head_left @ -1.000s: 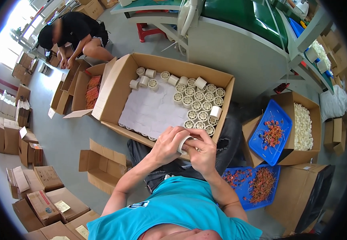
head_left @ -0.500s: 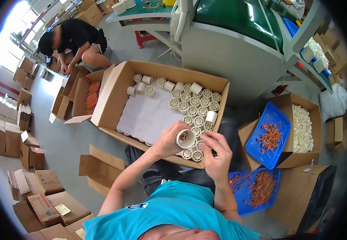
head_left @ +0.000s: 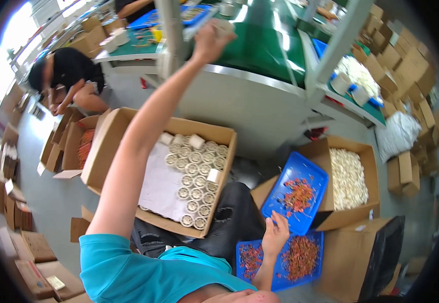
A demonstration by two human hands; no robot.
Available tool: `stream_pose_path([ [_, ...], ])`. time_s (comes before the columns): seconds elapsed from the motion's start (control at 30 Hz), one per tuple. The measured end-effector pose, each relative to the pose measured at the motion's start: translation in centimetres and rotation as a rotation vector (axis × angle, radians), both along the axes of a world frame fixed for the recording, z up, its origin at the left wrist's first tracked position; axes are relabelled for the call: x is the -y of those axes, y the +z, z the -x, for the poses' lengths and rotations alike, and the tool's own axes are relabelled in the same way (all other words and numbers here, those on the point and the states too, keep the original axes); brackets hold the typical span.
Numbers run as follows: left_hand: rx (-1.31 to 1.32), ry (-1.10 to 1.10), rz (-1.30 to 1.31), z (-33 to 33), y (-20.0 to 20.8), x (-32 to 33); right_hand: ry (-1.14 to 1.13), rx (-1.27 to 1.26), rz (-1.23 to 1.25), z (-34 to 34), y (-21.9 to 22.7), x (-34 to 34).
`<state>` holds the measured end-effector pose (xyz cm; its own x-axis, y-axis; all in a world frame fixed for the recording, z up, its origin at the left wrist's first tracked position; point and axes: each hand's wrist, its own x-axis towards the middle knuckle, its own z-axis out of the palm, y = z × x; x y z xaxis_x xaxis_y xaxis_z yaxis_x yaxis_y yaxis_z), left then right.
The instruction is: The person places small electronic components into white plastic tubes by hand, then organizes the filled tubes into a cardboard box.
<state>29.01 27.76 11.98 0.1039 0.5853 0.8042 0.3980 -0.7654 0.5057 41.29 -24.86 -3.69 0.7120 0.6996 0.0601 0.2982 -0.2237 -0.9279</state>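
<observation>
With my left arm stretched far forward, my left hand (head_left: 210,44) is closed around a white plastic cylinder (head_left: 223,27) over the near edge of the green conveyor belt (head_left: 260,53). Motion blurs that hand a little. My right hand (head_left: 275,235) hovers by the lower edge of a blue tray (head_left: 316,188) of small red and orange wired parts (head_left: 299,196). Its fingers are slightly bent and apart, with nothing visible in them. In front of my lap stands an open cardboard box (head_left: 228,136), where many white cylinders (head_left: 195,169) fill the right side over a white sheet (head_left: 161,184).
Below my right hand lies a second blue tray (head_left: 278,285) of wired parts. A carton of small white pieces (head_left: 348,179) stands right. A grey metal post (head_left: 170,35) rises beside my left hand. At left a person (head_left: 70,76) crouches by open cartons (head_left: 80,146).
My left hand has gone from above the box forward to the conveyor with the white cylinder. My right hand has left the cylinder and moved down toward the blue trays. The view has shifted.
</observation>
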Motion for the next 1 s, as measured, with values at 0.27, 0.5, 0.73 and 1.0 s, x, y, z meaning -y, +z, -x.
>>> stream_pose_path([
  [0.27, -0.355, 0.547, -0.131, 2.7, -5.0, -14.0, -0.219, 0.034, 0.100, -7.5, -3.6, 1.7],
  [0.5, -0.277, 0.073, -0.350, 7.8, -11.5, 15.0, -0.208, 0.301, 0.460, -13.9, -9.7, -2.0],
  [0.73, -0.549, 0.101, 0.416, 18.3, -28.4, 27.7, -0.220, 0.440, 0.560, -15.2, -12.3, -2.4],
  [1.0, -0.845, 0.189, 0.452, 16.3, -30.0, 24.8, -0.257, 0.598, 0.402, -15.0, -6.2, -1.4],
])
